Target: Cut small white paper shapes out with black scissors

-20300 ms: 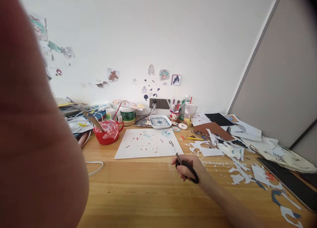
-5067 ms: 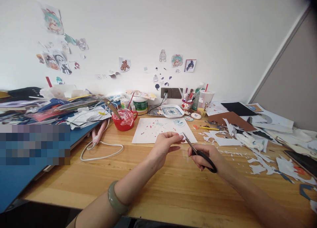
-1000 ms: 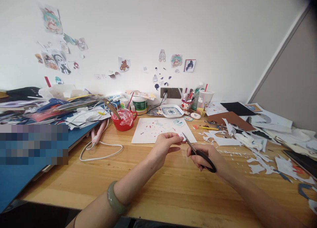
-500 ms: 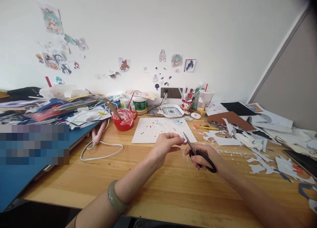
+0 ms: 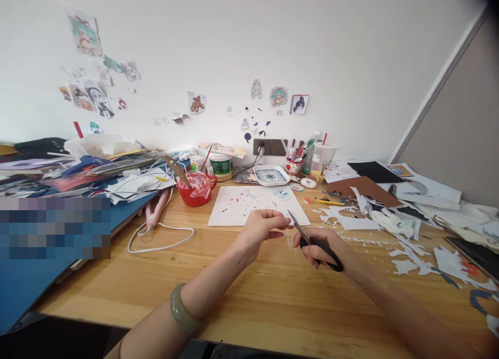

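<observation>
My left hand (image 5: pixel 260 229) hovers over the wooden desk (image 5: pixel 249 291), fingers pinched on a tiny paper piece (image 5: pixel 289 223) too small to make out. My right hand (image 5: pixel 323 244) grips black-handled scissors (image 5: pixel 312 239), whose blades point up and left at that piece. Just behind both hands lies a white sheet (image 5: pixel 249 204) dotted with small coloured cut-outs. A green bangle (image 5: pixel 181 309) sits on my left wrist.
A red cup (image 5: pixel 197 187) with wrap, a patterned dish (image 5: pixel 271 175) and a pen holder (image 5: pixel 293 164) stand at the back. Paper scraps (image 5: pixel 390 229) litter the right side. Piled papers and a white cable (image 5: pixel 159 234) fill the left. Stickers dot the wall.
Over the last second both hands stayed nearly in place; the scissors shifted slightly at the paper piece. Twenty seconds ago only my right hand with the scissors was over the desk.
</observation>
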### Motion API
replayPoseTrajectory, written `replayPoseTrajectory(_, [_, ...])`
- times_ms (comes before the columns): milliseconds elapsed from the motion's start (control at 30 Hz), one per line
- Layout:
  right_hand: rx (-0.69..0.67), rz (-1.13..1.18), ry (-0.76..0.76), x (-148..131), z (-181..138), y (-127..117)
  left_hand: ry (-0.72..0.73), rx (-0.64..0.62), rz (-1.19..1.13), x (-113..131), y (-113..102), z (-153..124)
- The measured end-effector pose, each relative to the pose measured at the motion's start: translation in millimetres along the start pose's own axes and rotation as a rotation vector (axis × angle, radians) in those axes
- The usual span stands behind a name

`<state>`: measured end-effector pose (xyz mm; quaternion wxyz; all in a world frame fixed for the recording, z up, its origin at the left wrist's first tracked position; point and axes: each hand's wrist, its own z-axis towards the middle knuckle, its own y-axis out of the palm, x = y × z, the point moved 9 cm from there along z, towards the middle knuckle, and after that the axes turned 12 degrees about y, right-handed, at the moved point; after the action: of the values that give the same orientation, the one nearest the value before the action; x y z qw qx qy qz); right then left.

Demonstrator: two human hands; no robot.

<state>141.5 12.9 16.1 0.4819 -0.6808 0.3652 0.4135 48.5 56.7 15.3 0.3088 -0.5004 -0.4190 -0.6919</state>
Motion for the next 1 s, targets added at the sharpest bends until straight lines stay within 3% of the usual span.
replayPoseTrajectory(1000, [0.013,0.049,0.017,4.3,0.3,-1.7,0.004,0.012,-0.004,-0.2,-0.6,0.2])
